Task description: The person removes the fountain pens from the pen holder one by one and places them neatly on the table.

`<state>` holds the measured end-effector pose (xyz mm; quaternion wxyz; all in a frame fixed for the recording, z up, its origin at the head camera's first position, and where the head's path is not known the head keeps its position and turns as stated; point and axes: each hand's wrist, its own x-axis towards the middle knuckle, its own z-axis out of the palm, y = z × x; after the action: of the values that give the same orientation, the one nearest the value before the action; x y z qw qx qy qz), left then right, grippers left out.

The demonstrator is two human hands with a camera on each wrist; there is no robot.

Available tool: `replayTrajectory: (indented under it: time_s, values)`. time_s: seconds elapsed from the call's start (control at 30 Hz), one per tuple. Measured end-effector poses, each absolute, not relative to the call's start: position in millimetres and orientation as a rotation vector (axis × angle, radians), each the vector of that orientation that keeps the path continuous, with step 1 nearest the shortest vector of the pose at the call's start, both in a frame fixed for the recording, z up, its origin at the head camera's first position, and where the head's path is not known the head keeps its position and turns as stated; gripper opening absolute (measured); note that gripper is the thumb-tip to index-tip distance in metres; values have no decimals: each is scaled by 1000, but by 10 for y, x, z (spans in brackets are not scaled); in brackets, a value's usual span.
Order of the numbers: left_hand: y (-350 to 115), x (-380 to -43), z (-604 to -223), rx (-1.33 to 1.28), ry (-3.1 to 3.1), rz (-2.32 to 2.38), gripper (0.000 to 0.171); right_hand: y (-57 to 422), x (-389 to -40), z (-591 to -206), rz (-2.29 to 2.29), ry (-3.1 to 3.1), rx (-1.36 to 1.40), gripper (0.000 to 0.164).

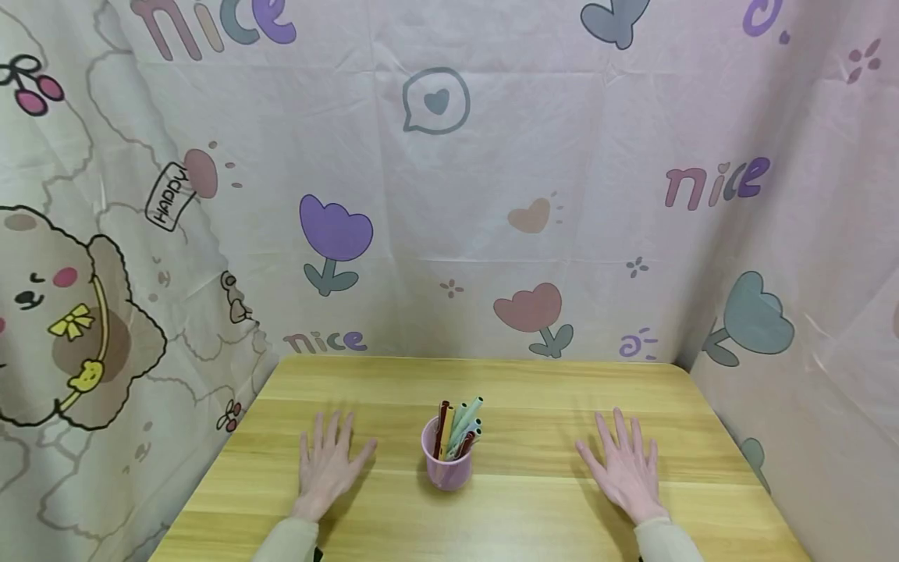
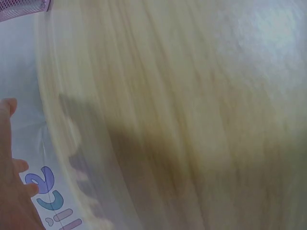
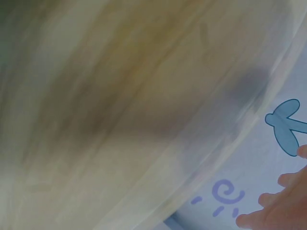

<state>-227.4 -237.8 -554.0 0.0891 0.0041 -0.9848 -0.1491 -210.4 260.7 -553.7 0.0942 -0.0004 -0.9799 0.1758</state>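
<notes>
A pink cup [image 1: 449, 473] stands upright near the middle of the table, with several pens [image 1: 458, 429] in it, some pale green, some dark red, one yellowish. To its left is my left hand [image 1: 328, 468], palm down with fingers spread, holding nothing. On the cup's other side my right hand [image 1: 625, 472] is likewise spread and holds nothing. Both hands are apart from the cup. In the left wrist view part of the left hand [image 2: 14, 177] shows at the left edge, and a bit of pink mesh [image 2: 19, 8] at the top corner. Fingers of the right hand [image 3: 283, 206] appear in the right wrist view.
The wooden table [image 1: 534, 414] has rounded far corners. A printed curtain [image 1: 435, 195] hangs behind it and along both sides, close to the table's edges. Shadows of the hands fall on the tabletop.
</notes>
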Motion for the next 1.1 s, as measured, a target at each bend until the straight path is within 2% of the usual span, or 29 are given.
replayTrajectory:
  time_s: [0.7,1.1]
  values:
    - [-2384,-2228,-5436,-82,-2856,-460,81,2578,-2098,-5557,475,-2838,66,76]
    - [-2002,-2057,-5105,-285,-2898,-576,79,2366,-2043,-5281,436,-2794,241,73]
